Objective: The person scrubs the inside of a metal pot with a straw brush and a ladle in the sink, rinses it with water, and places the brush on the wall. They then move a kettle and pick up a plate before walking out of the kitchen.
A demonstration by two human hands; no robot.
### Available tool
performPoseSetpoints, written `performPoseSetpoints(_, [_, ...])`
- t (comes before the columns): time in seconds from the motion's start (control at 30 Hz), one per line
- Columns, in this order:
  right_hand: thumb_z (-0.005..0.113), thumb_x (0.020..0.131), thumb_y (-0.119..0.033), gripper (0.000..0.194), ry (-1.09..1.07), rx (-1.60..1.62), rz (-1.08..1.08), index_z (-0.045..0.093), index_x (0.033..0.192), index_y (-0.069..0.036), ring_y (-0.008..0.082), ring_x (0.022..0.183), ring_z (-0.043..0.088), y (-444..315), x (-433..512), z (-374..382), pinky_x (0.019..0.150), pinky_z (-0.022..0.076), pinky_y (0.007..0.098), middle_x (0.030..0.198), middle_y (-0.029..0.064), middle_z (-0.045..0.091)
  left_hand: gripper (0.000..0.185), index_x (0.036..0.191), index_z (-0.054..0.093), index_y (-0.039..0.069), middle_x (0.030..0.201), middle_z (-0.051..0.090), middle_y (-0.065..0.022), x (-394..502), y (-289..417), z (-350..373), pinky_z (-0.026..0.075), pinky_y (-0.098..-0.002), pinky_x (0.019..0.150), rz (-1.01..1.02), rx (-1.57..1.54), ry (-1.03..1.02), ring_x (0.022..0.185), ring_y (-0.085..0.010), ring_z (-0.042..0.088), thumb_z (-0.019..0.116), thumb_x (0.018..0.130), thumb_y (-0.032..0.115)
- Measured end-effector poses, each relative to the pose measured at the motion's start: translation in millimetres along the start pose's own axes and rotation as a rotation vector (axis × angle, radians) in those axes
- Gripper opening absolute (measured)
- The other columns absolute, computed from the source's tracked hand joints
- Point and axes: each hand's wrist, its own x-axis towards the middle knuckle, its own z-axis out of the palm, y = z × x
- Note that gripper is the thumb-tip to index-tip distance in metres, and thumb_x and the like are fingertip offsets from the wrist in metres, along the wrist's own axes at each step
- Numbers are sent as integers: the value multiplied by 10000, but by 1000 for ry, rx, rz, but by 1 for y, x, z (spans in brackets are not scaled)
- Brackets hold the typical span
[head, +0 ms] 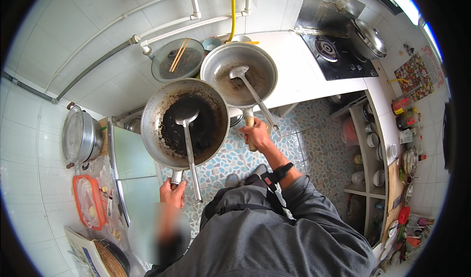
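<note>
My left hand [173, 194] grips the short handle of a metal wok [220, 122] with a blackened bottom. Inside it rests a metal wok spatula [188, 141], its handle reaching past the near rim. With my right hand [257, 133] I hold the wooden handle of a second, greyer wok [266, 82], which lies farther off and to the right. A ladle-like metal spatula [248, 83] leans in that one, its handle sticking out over the rim beside my hand. The left wok's rim overlaps the right wok's edge in view.
A glass lid [158, 69] with chopsticks [179, 56] on it stands behind the woks, beside a bowl [211, 44]. The white counter [290, 78] runs right to a gas stove [346, 69] bearing a lidded pot [369, 41]. At left are a refrigerator [134, 155] and an orange basket [79, 203].
</note>
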Motion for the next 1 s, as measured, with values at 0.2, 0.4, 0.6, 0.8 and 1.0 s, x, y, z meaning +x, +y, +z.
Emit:
performPoseSetpoints(0.2, [731,853,-37,291,22,113,3,524,1056,-19,171,559,593,19,33,42,460,531,362,740,64,593,212,932,577,26,590,529,-18,-13,10,1,340,-290,362,4,13,4,389,-103,444,703,975,191])
performPoseSetpoints(0.4, [799,890,-154,346,152,148,-185,660,1159,14,154,876,658,42,56,71,801,554,332,990,89,733,245,952,596,16,610,533,-10,-18,15,0,363,-274,374,32,6,-44,410,-86,464,745,961,211])
performPoseSetpoints(0.6, [772,942,-257,511,-117,246,-359,596,1395,-99,155,1074,647,43,42,65,921,548,332,1231,16,703,227,939,591,21,598,525,-4,-17,24,8,361,-277,366,85,-14,-107,404,-87,461,737,965,192])
performPoseSetpoints(0.8, [783,925,-313,791,-454,354,124,343,1568,-176,288,1233,631,55,-9,32,1005,555,558,1417,94,593,226,932,588,27,591,522,-1,-10,55,22,364,-266,362,105,3,-173,395,-86,457,731,979,196])
performPoseSetpoints(1.0, [773,915,-228,918,-549,57,476,255,1642,-13,278,1088,707,130,-67,-91,893,618,481,1248,113,723,229,954,593,33,595,528,-11,-6,86,85,350,-265,346,168,87,-285,381,-89,440,723,986,218])
